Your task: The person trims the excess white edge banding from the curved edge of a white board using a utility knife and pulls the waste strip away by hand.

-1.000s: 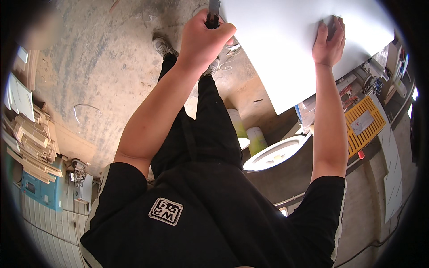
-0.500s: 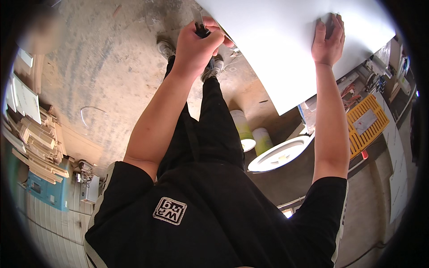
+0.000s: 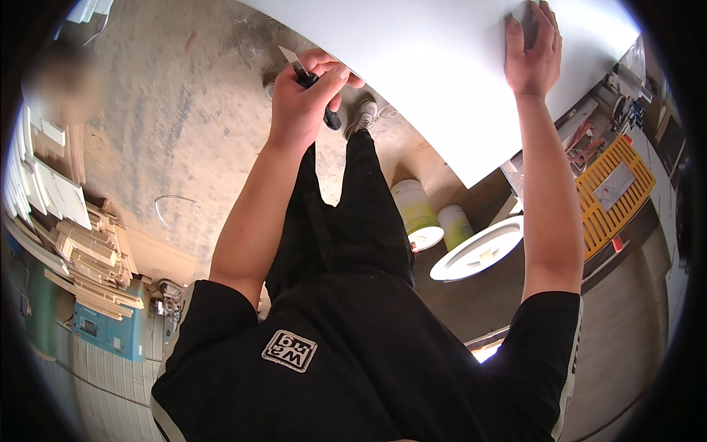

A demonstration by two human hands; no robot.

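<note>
White sheet (image 3: 423,92), near corner toward wearer | left hand (image 3: 300,107): clamped on black-handled utility knife (image 3: 303,76), beside sheet's left edge | right hand (image 3: 534,68): on sheet, inside right edge; grip indeterminable | advisable: blade clear of fingers, sheet steadied

Counts at this moment. Bare hands: 2, one left hand (image 3: 300,103) and one right hand (image 3: 533,62). Forearms (image 3: 551,191): 2. Black-handled knife (image 3: 304,76): 1. Large white sheet (image 3: 434,81): 1. Pale and yellow-green buckets (image 3: 417,210): 2. White oval piece (image 3: 460,263): 1. Yellow slotted tray (image 3: 630,177): 1, bearing 1 pale label (image 3: 613,186). Blue cabinet (image 3: 121,335): 1. Square shirt patch (image 3: 290,351): 1. Shoes (image 3: 362,116): 1 clear, another mostly hidden. Wooden strips (image 3: 96,250): more than 5, overlapping, exact number not readable
</note>
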